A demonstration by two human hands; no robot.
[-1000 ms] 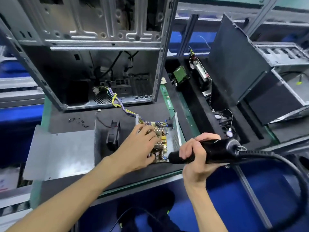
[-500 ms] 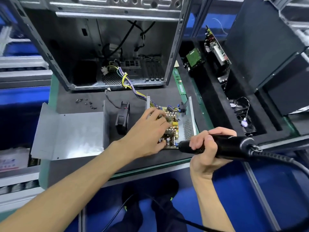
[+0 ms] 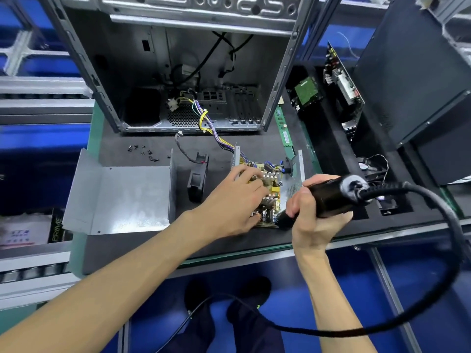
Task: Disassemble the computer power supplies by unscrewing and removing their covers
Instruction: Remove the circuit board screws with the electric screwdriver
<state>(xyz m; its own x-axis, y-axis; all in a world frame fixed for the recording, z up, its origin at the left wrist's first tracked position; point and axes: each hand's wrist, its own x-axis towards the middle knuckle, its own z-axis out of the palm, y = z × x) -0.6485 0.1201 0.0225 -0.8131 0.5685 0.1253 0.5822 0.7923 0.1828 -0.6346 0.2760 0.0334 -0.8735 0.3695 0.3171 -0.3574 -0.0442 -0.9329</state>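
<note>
Black screwdriver, low right of the middle: our right hand wraps tight around it. Our left hand rests with bent fingers on the open power supply, mid-frame. Its grey cover lies left; the case stands above.

Left hand covers much of the circuit board. Screwdriver tip hidden behind right hand. Computer case top cut off at far edge.

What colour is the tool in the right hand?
Black, with a black cord; the head view shows the tool best.
</note>
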